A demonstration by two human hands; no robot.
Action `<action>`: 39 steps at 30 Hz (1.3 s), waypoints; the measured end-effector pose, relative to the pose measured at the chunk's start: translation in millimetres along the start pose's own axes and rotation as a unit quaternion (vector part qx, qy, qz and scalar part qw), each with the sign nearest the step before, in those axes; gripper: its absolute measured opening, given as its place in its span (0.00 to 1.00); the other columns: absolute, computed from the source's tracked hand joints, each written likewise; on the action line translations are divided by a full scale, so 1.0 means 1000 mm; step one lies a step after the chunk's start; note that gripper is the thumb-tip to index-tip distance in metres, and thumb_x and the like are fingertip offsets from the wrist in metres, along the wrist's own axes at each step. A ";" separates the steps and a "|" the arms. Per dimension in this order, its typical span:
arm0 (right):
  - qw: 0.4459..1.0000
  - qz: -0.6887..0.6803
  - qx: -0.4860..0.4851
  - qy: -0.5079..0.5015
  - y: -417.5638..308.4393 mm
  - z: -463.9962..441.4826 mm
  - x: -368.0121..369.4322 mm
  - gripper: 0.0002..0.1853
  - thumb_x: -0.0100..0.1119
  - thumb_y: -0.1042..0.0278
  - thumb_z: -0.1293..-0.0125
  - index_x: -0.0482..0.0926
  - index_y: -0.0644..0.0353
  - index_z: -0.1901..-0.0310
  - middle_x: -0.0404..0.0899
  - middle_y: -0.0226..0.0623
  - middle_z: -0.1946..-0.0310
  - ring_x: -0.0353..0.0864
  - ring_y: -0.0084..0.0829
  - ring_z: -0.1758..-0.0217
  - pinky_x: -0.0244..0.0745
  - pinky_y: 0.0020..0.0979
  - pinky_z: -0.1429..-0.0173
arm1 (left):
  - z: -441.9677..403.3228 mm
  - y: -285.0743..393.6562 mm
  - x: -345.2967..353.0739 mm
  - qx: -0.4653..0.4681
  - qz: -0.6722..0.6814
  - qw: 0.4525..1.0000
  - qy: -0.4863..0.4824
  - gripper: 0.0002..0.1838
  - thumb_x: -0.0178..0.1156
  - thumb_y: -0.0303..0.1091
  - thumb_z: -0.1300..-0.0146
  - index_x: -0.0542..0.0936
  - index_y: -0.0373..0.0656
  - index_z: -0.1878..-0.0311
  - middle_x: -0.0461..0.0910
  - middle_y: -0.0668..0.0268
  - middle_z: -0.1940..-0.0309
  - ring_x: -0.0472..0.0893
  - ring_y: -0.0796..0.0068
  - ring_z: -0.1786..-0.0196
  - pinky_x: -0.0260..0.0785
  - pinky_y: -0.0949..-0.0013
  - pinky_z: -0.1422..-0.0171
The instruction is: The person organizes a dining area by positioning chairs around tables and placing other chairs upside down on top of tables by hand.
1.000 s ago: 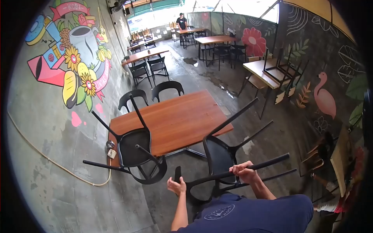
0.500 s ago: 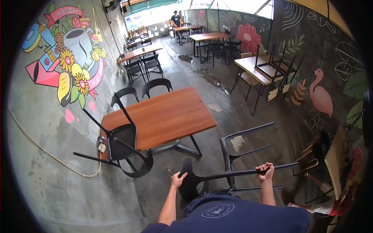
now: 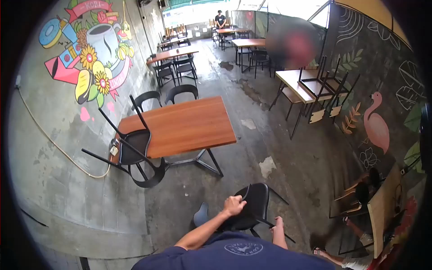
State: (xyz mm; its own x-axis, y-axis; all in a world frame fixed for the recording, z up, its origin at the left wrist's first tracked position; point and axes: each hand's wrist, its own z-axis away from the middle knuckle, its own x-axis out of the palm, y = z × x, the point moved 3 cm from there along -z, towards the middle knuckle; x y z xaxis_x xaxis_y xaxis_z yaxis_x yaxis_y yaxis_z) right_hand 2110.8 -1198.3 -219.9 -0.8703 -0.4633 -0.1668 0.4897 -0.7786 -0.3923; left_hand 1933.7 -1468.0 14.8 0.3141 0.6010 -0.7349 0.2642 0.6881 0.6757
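An upturned chair [image 3: 135, 146] rests seat-down on the near left corner of the table [image 3: 189, 123], its legs in the air; two more chairs [image 3: 181, 93] stand along the far edge. Right of that, the left hand [image 3: 234, 205] has its fingers closed round the backrest of the black chair [image 3: 254, 202] — over the floor, beyond the table's near right corner. The right hand [image 3: 278, 227] is at that chair's right side, its grip too hidden to tell. Farther right stands a pale table [image 3: 292, 81].
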 end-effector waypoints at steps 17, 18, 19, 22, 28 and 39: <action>0.733 0.518 -0.408 -0.165 0.012 0.254 0.190 0.24 0.57 0.59 0.46 0.72 0.71 0.53 0.76 0.61 0.54 0.79 0.51 0.50 0.77 0.44 0.52 | 0.080 -0.064 -0.019 -0.047 0.162 0.985 -0.037 0.17 0.55 0.45 0.40 0.80 0.38 0.62 0.81 0.49 0.66 0.81 0.52 0.59 0.72 0.56 0.54; 0.731 0.527 -0.405 -0.152 0.014 0.252 0.197 0.25 0.56 0.59 0.45 0.72 0.70 0.51 0.75 0.60 0.53 0.77 0.52 0.49 0.76 0.45 0.50 | 0.082 -0.093 -0.025 0.004 0.056 0.997 0.051 0.20 0.54 0.50 0.38 0.80 0.41 0.58 0.81 0.53 0.61 0.79 0.57 0.53 0.67 0.59 0.47; 0.733 0.526 -0.406 -0.148 0.012 0.247 0.208 0.25 0.56 0.59 0.45 0.72 0.70 0.51 0.75 0.60 0.53 0.77 0.52 0.49 0.76 0.45 0.50 | 0.096 -0.123 -0.033 -0.005 -0.092 0.982 0.165 0.22 0.56 0.50 0.40 0.77 0.43 0.51 0.78 0.56 0.54 0.74 0.58 0.46 0.60 0.58 0.40; 0.741 0.512 -0.403 -0.159 0.009 0.246 0.226 0.26 0.53 0.57 0.45 0.71 0.69 0.48 0.75 0.59 0.50 0.75 0.54 0.46 0.74 0.44 0.45 | 0.148 -0.205 -0.080 -0.256 -0.136 0.932 0.215 0.37 0.64 0.51 0.53 0.66 0.39 0.44 0.62 0.52 0.44 0.63 0.47 0.43 0.55 0.50 0.38; 0.734 0.493 -0.426 -0.192 -0.007 0.207 0.277 0.11 0.52 0.64 0.48 0.79 0.62 0.70 0.79 0.40 0.77 0.80 0.35 0.78 0.74 0.41 0.78 | 0.211 -0.353 -0.101 -0.585 0.468 0.659 0.078 0.47 0.59 0.66 0.51 0.66 0.37 0.38 0.70 0.50 0.43 0.71 0.59 0.43 0.57 0.56 0.35; 0.779 0.434 -0.355 -0.281 -0.013 0.185 0.313 0.09 0.46 0.72 0.44 0.74 0.65 0.65 0.78 0.38 0.77 0.79 0.32 0.78 0.72 0.36 0.77 | 0.113 -0.419 -0.086 -0.418 0.616 0.665 0.060 0.12 0.51 0.37 0.31 0.72 0.38 0.52 0.78 0.57 0.58 0.78 0.63 0.58 0.74 0.56 0.54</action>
State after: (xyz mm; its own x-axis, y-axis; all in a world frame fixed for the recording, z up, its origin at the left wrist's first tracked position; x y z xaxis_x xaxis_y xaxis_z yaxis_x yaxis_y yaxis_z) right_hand 1841.5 -1411.7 -99.5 0.0303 -0.9526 -0.3028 0.5556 0.2679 -0.7871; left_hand 1898.9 -1854.0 -198.7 -0.2660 0.9114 0.3140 -0.7419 -0.4015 0.5370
